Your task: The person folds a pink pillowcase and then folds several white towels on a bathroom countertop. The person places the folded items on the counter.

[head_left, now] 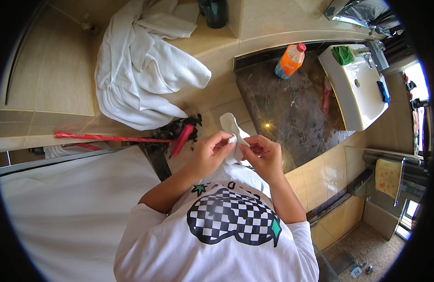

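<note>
A small white cloth item [232, 123] is stretched between my two hands, in front of my chest; its exact kind cannot be made out. My left hand [212, 149] pinches a folded edge of it between thumb and fingers. On the other side, my right hand [262, 151] grips the cloth with thumb and bent fingers. The fingertips of both hands are close together but apart. One end of the cloth sticks up beyond the fingers, and its lower part hangs between the hands.
White towels [143, 77] drape over a tiled ledge. A red-handled broom [111, 136] leans at left. The dark marble counter [266, 95] bears an orange bottle [290, 61], a red brush [326, 96] and a white washbasin [359, 84] with a green cloth [342, 55]. A towel [388, 176] hangs right.
</note>
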`<state>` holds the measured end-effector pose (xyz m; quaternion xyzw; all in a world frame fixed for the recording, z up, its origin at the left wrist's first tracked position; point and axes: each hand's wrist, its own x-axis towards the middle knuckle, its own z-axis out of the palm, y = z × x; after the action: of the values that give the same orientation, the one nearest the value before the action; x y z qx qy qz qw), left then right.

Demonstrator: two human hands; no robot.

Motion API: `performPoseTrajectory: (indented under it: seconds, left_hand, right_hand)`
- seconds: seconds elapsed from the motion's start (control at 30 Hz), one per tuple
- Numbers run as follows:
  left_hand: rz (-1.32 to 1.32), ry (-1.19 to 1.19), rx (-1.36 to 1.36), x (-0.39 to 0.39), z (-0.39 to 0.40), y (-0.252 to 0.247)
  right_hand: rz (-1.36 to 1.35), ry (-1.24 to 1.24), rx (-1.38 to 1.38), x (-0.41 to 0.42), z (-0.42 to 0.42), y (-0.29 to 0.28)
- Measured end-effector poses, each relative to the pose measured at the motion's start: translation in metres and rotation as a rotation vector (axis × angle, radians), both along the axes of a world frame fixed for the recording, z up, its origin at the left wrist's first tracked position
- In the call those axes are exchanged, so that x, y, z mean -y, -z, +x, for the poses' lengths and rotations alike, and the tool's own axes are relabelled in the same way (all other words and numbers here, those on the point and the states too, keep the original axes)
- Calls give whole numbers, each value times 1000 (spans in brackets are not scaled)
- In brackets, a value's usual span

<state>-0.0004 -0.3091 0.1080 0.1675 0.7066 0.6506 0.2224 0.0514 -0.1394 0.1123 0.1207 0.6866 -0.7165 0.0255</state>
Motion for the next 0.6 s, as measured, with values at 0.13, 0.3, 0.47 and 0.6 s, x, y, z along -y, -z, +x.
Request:
performPoseTrajectory:
  seconds: [0.13, 0.3, 0.47, 0.6]
  left_hand:
    - [-1, 39, -34, 1, 0, -5]
    - [24, 70, -131, 0, 1, -6]
    - [-79, 21, -315, -1, 0, -1]
    - [-137, -26, -346, 1, -1, -2]
  right_hand:
    - [-54, -3, 8, 2, 3, -3]
    - [-92, -36, 1, 0, 6, -3]
    - [-122, -93, -41, 3, 7, -7]
    - [202, -120, -260, 3, 4, -6]
